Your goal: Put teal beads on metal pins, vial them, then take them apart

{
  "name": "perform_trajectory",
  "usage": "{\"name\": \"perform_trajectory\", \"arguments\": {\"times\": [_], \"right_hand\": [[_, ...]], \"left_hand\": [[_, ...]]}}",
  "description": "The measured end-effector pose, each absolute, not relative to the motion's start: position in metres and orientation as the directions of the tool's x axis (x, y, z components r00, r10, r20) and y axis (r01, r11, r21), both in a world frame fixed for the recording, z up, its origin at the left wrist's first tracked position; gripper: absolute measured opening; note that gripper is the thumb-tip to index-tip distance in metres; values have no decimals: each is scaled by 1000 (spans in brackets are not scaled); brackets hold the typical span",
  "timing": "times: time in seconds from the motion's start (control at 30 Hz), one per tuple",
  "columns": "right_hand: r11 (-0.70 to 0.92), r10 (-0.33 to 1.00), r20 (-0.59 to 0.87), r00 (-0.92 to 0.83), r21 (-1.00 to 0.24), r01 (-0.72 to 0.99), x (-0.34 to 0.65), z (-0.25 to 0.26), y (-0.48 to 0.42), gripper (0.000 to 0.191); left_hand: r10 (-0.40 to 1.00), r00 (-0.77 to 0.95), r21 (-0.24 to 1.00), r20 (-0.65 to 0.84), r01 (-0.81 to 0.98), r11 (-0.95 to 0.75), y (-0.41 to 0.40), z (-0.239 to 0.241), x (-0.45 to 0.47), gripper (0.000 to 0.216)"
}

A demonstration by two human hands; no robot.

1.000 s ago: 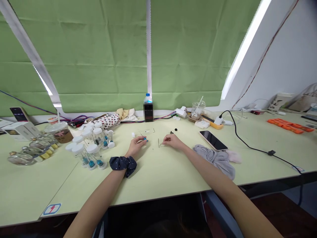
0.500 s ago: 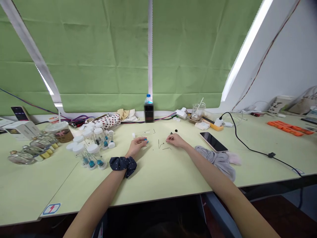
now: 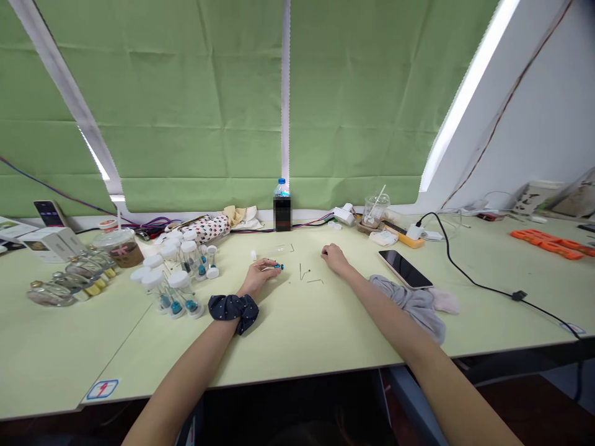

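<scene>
My left hand (image 3: 259, 277) is pinched on a small blue piece (image 3: 279, 267), which pokes out to the right of my fingertips. A second ago a thin wire stood up from that pinch; now the blue end points sideways.

My right hand (image 3: 334, 257) has moved away from the bent metal pieces (image 3: 315, 282). One of these now lies flat, nearer me than my right fingertips, where a second ago I had my fingers at a wire. The black disc and dark bit seen beyond that hand are now out of sight, and the hand covers their place. Its fingers are curled; I cannot tell whether they hold anything.

Just beyond my left hand lie a clear tube (image 3: 275, 250) and a white cap (image 3: 253, 254).
</scene>
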State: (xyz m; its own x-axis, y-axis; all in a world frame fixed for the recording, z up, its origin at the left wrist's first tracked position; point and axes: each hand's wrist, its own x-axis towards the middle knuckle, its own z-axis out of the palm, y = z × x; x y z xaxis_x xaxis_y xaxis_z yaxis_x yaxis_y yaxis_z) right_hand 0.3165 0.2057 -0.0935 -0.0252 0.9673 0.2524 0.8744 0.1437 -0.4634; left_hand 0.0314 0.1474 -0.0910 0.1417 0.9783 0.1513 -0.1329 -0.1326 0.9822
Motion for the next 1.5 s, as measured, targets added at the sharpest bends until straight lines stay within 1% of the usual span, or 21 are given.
{"name": "perform_trajectory", "arguments": {"times": [0.07, 0.13, 0.2, 0.27, 0.33, 0.4, 0.47, 0.57, 0.67, 0.93, 1.07, 1.33, 1.5], "right_hand": [[148, 968, 251, -24, -488, 860, 318, -89, 203, 13], [156, 969, 244, -33, -505, 849, 319, -83, 198, 17], [180, 975, 209, -72, -565, 805, 316, -77, 191, 16], [234, 972, 160, -172, -715, 659, 307, -71, 183, 14], [273, 941, 157, -300, -876, 398, 293, -66, 172, 21], [264, 909, 177, -377, -945, 192, 276, -61, 161, 32], [227, 891, 183, -416, -972, 59, 259, -58, 150, 37], [197, 888, 199, -415, -979, -47, 241, -58, 138, 38], [211, 887, 246, -391, -969, -130, 234, -60, 133, 37], [290, 892, 308, -329, -951, -106, 229, -67, 133, 38], [280, 893, 313, -322, -949, -145, 227, -68, 132, 36], [285, 903, 315, -293, -948, -139, 226, -68, 127, 38], [243, 915, 280, -291, -957, -156, 224, -71, 129, 39]], "left_hand": [[979, 154, 984, 134, -134, -114, 147, -90, 31, 41], [979, 183, 987, 93, -147, -66, 146, -89, 31, 45], [978, 200, 984, 63, -174, -28, 145, -87, 32, 46], [977, 204, 977, 61, -210, -17, 145, -86, 32, 43], [975, 209, 967, 71, -255, -16, 145, -85, 33, 41], [971, 226, 955, 75, -297, -5, 145, -84, 32, 40], [964, 254, 945, 72, -327, 16, 145, -83, 31, 41], [955, 289, 934, 63, -354, 46, 145, -82, 29, 40], [950, 309, 934, 55, -351, 61, 143, -82, 29, 40], [948, 315, 935, 52, -349, 65, 143, -82, 30, 39], [948, 314, 931, 51, -360, 69, 142, -81, 30, 39], [947, 315, 940, 60, -336, 52, 143, -83, 30, 40], [944, 321, 933, 70, -355, 52, 144, -85, 30, 38]]}}
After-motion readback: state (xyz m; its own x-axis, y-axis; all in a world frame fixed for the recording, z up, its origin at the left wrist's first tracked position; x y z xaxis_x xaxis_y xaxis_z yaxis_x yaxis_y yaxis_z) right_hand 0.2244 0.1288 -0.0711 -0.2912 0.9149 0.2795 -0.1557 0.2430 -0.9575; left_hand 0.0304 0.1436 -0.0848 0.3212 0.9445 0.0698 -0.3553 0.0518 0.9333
